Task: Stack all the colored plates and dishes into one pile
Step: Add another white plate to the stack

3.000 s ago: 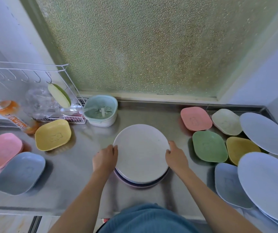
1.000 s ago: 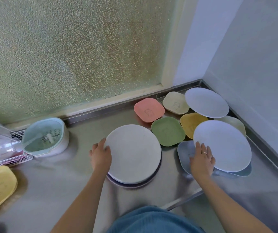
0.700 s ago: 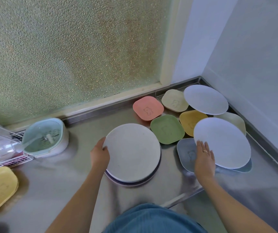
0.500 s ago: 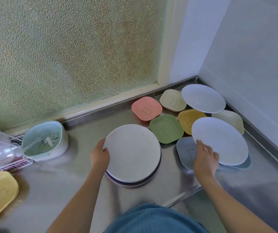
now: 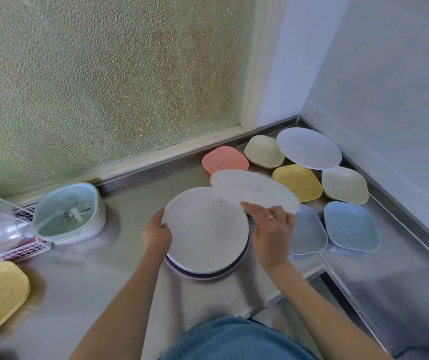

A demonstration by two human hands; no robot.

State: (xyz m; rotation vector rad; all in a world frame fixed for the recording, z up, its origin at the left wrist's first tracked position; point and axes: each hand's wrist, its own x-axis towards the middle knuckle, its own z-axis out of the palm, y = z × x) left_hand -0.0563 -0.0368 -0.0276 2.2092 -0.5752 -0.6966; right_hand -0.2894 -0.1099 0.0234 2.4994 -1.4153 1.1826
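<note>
Lifted white plate [image 5: 255,190], right hand [image 5: 273,229] grip

Both my forearms enter from the bottom edge, bare, converging toward centre. My left hand [image 5: 157,233] sits palm-in with fingers curled and the thumb pressed over a rim, wrist nearly straight. My right hand [image 5: 273,229] is raised slightly higher, back of the hand up, a ring visible on one finger, fingers [image 5: 253,207] extended forward and pinching a thin edge; motion-blurred.
</note>
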